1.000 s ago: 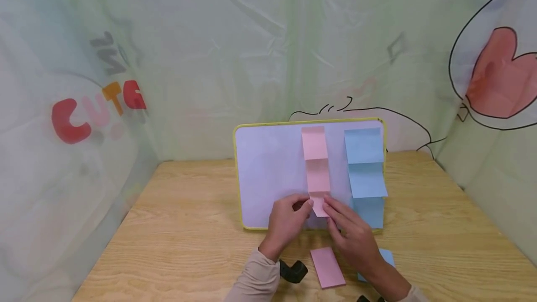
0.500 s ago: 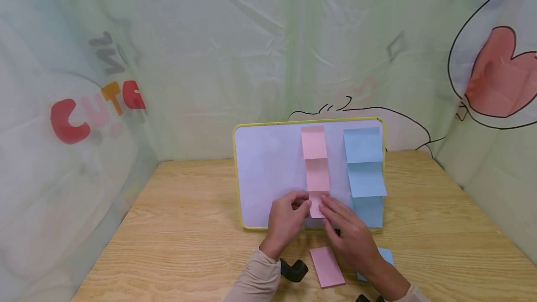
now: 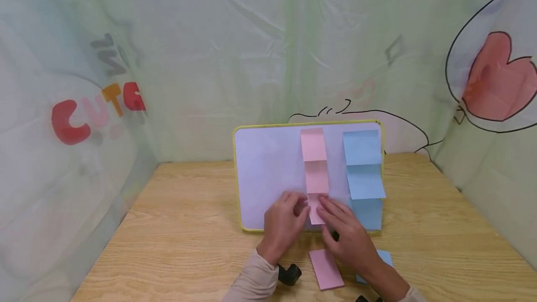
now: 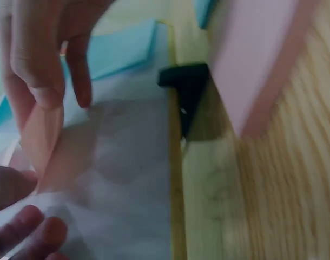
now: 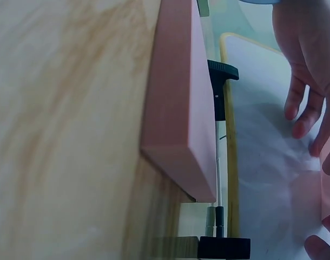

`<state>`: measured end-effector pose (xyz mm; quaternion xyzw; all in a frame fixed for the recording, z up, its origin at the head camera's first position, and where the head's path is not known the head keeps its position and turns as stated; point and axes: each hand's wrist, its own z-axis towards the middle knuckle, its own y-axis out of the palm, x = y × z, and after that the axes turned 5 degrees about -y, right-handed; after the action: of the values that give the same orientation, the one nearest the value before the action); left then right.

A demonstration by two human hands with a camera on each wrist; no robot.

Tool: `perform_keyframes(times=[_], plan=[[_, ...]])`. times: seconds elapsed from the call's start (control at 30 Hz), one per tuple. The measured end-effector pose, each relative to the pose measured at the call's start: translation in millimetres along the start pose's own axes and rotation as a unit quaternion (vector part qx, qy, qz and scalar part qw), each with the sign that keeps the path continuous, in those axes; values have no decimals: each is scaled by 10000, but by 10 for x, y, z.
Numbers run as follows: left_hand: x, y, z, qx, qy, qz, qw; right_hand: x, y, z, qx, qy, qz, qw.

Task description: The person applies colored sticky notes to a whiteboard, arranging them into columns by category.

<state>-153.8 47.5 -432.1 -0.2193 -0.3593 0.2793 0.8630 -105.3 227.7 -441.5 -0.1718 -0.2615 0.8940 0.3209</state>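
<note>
A whiteboard [image 3: 268, 171] with a yellow frame leans upright on the table. Down it runs a column of pink sticky notes [image 3: 315, 176], with blue sticky notes [image 3: 365, 181] to its right. The lowest pink sticky note [image 3: 316, 213] is between my hands. My left hand [image 3: 283, 225] pinches its left edge between thumb and finger. With nearly straight fingers, my right hand [image 3: 350, 234] presses on its right part, the thumb below. In the left wrist view this pink note [image 4: 43, 135] bows out from the board under the right fingers.
A pink sticky-note pad [image 3: 326, 269] lies on the wooden table [image 3: 168, 246] in front of the board. A blue pad [image 3: 383, 258] is partly covered by the right forearm. The board stands on black feet [image 5: 223, 248]. Printed sheeting [image 3: 209, 59] encloses the table.
The right fingers have slid left across the lowest pink note. Its bottom edge now sits slightly lower. The left hand has shifted a little to the left.
</note>
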Motion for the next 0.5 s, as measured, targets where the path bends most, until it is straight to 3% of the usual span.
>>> perform_keyframes(times=[0.1, 0.2, 0.27, 0.5], plan=[[-37, 7, -23, 198, 599, 368, 9973, -17, 1, 3, -13, -34, -86, 10000], [-49, 6, -37, 202, 898, 536, 9943, -24, 12, 2, 9, -96, -163, 9998], [-44, 6, -47, 120, 907, 505, 9945, -27, 21, -1, 8, -113, -211, 9997], [5, -8, -75, -326, 512, -15, 9982, -44, 55, -13, -174, 76, -400, 9990]])
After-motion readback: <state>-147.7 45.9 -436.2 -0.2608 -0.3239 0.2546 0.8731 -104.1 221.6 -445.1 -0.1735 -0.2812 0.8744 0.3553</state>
